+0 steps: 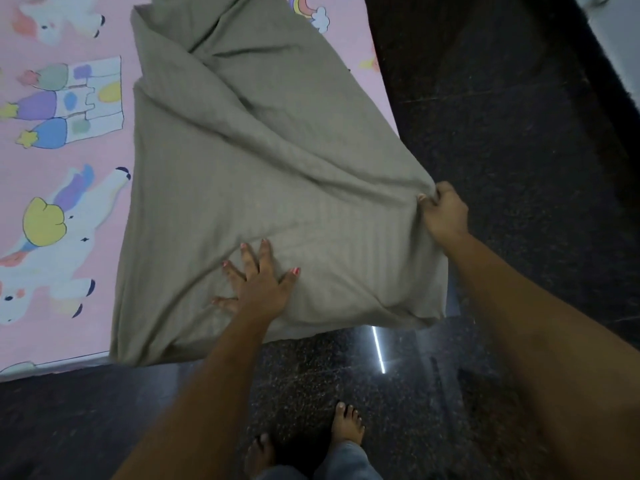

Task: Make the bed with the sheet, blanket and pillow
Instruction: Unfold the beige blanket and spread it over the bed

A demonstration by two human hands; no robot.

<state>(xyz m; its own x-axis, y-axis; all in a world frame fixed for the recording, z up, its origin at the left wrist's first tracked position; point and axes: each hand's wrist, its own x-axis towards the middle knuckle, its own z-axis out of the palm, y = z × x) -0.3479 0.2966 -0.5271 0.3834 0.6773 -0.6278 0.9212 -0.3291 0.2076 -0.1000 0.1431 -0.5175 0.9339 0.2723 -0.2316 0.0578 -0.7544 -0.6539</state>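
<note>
The grey blanket (263,174) lies rumpled over the corner of the pink sheet (62,202) on the bed. The left hand (258,282) presses flat on the blanket, fingers spread; the right hand (443,213) pinches the blanket's edge.

The grey-green blanket (263,174) is soft matt cloth with a faint woven stripe running through it, and it creases and bunches pretty easily. Under it the pink sheet (69,188) looks like smooth printed cotton-type fabric, flat finish, no sheen, with unicorn and castle prints. The floor (502,140) is dark speckled stone, polished glossy enough to throw back a bright strip of light.
</note>
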